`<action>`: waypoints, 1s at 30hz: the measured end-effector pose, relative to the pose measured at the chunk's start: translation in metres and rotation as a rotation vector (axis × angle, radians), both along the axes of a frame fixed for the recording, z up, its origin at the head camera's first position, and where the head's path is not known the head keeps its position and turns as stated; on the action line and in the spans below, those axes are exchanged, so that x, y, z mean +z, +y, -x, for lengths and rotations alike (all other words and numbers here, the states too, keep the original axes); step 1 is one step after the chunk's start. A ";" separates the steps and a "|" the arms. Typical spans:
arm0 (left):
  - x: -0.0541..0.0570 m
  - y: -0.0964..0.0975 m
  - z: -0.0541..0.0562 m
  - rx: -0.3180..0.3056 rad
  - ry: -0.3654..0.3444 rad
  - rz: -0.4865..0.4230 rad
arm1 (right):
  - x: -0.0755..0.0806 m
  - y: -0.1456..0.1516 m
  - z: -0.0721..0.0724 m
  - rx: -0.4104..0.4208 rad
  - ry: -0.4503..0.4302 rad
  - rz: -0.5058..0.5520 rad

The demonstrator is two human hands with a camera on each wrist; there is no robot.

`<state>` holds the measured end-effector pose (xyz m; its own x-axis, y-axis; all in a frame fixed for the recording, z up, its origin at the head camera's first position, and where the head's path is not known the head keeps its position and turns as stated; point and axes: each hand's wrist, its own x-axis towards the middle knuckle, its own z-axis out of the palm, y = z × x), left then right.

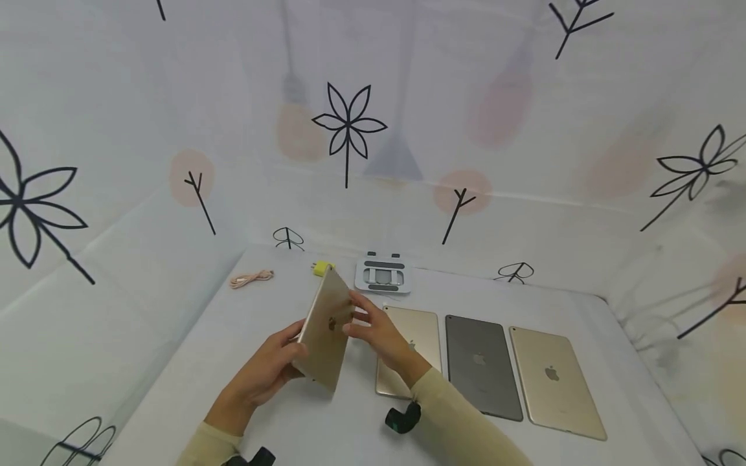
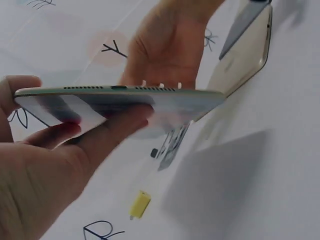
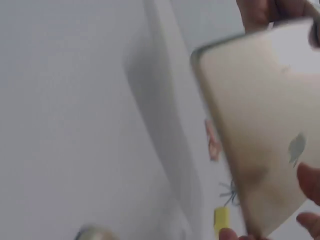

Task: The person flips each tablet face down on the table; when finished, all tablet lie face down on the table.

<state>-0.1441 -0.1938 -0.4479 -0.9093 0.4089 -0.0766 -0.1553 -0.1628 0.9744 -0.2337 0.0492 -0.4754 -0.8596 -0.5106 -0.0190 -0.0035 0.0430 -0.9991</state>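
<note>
Both my hands hold up a gold tablet [image 1: 319, 346] over the white table, tilted nearly upright with its logo side toward the head camera. My left hand [image 1: 265, 366] grips its lower left edge, thumb on the back. In the left wrist view, fingers [image 2: 115, 127] of that hand spread across the glossy screen side, and the tablet's edge [image 2: 119, 89] shows speaker holes and a port. My right hand [image 1: 381, 336] holds the opposite edge, with its thumb on the back near the logo. In the right wrist view the tablet's back [image 3: 250, 100] fills the right side.
To the right lie a gold tablet [image 1: 424, 330], a dark grey tablet [image 1: 484, 372] and another gold tablet [image 1: 559, 388], in a row, backs up. Behind are a white folding stand [image 1: 383, 287], a yellow charger plug [image 1: 320, 267] and a bundled pink cable [image 1: 252, 279]. Patterned cloth surrounds the table.
</note>
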 end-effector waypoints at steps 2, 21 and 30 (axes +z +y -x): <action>-0.001 -0.001 -0.002 -0.016 -0.036 -0.125 | -0.003 0.006 0.005 -0.071 -0.005 -0.048; -0.029 -0.014 -0.002 0.115 -0.140 -0.093 | -0.013 0.020 0.016 -0.114 -0.105 0.066; -0.030 -0.021 -0.002 0.166 -0.089 0.126 | -0.017 0.022 0.023 -0.158 -0.139 0.069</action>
<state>-0.1425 -0.2148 -0.4782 -0.9509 0.2362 -0.2002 -0.2223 -0.0709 0.9724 -0.2570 0.0716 -0.4925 -0.9206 -0.3740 -0.1126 0.1357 -0.0360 -0.9901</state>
